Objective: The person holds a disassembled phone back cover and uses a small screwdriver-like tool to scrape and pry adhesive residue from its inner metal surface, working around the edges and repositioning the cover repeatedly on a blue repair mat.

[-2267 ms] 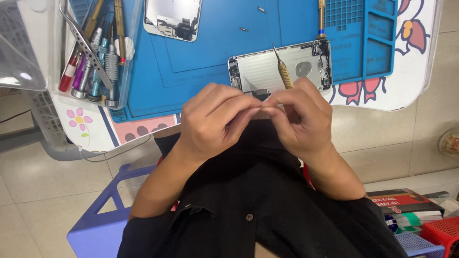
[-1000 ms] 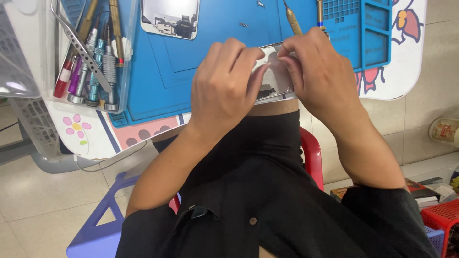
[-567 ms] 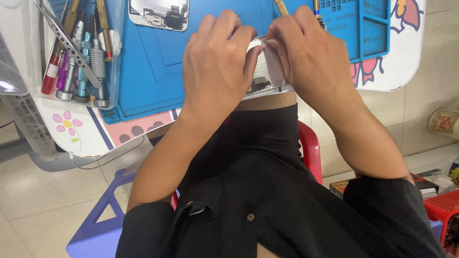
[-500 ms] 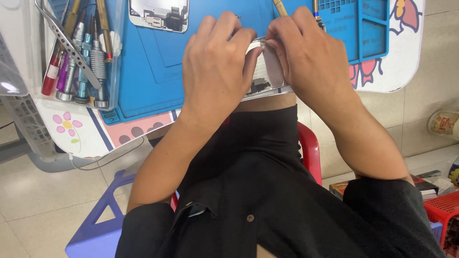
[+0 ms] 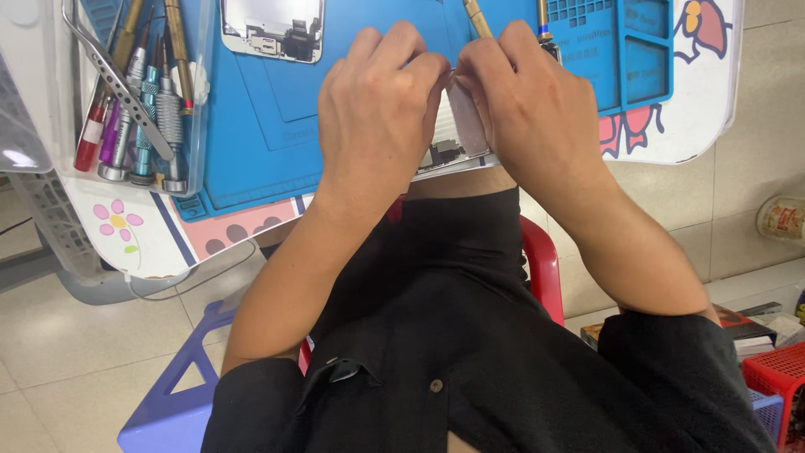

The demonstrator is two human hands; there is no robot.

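Both hands, left hand (image 5: 381, 117) and right hand (image 5: 528, 109), curl closed, gripping the opened phone (image 5: 457, 138) over the blue mat (image 5: 268, 126), grip unchanged since half a second ago

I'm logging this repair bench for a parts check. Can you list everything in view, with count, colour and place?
Opened phone body: one, silver-white, on the mat's near edge, under both hands.
Second phone part: one, white with dark components, top of the mat.
Work mat: one, blue, with small compartments at its right end.
Tool tray: one, clear, left of the mat.
Screwdrivers: several, silver, teal, purple, red and brass handles, in the tray.
Tweezers: one, silver, lying across the screwdrivers.
Brass-handled tools: two, top of the mat, behind the hands.
Table: one, white with flower prints.
Chair: one, red, under the person.
Stool: one, purple-blue, lower left.
Basket: one, red, lower right.
Left hand: on the phone body.
Right hand: on the phone body.
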